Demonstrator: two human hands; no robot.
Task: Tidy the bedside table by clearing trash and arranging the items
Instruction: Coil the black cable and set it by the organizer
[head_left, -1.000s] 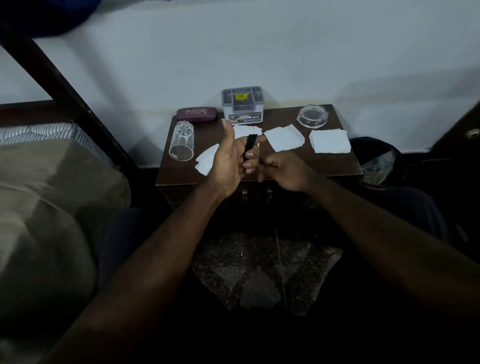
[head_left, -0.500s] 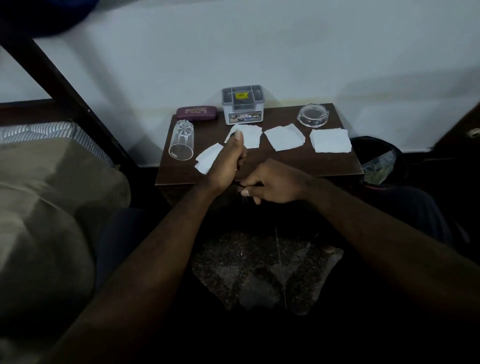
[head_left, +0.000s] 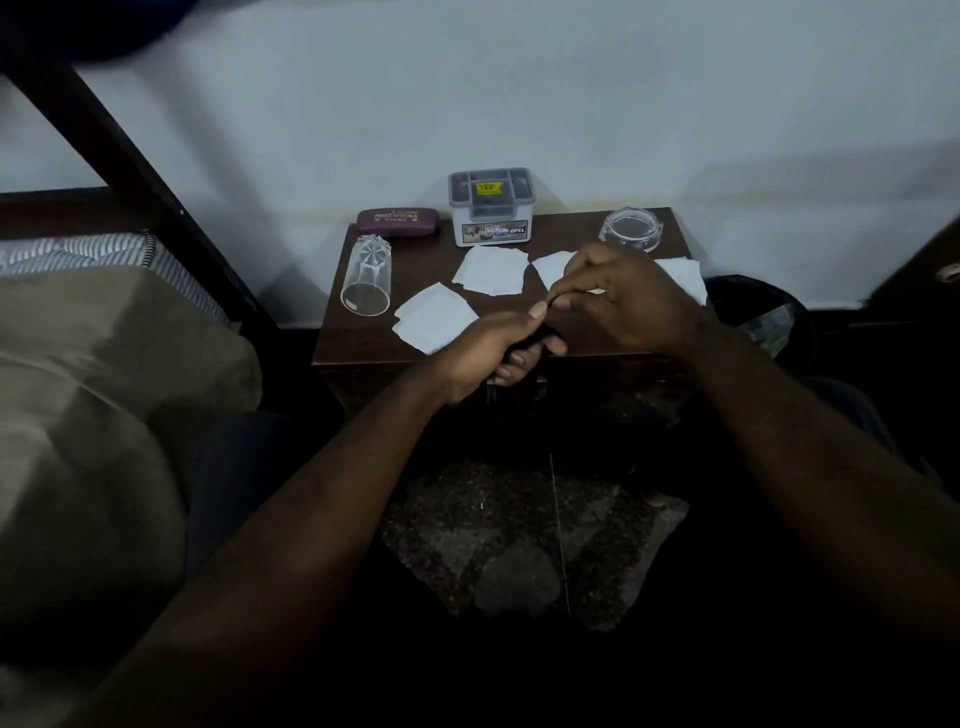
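On the dark wooden bedside table (head_left: 358, 345) lie several white paper squares (head_left: 435, 317), one partly under my right hand. My left hand (head_left: 483, 353) is over the table's front edge, its fingers curled round a small black object (head_left: 539, 336) that is mostly hidden. My right hand (head_left: 623, 296) hovers just right of it. Its curled fingertips pinch at the object's top end beside my left thumb. A clear drinking glass (head_left: 366, 278) lies on its side at the left. A maroon glasses case (head_left: 397, 222) and a grey-lidded box (head_left: 491, 213) stand at the back.
A round clear glass dish (head_left: 631, 228) sits at the table's back right corner. A dark trash bin (head_left: 763, 322) with a liner stands on the floor right of the table. A bed with a beige cover (head_left: 104, 415) and a dark bed post fills the left.
Both hands have risen from below the table's front edge. My right hand moved up and right over the papers, while my left hand stayed curled round the black object.
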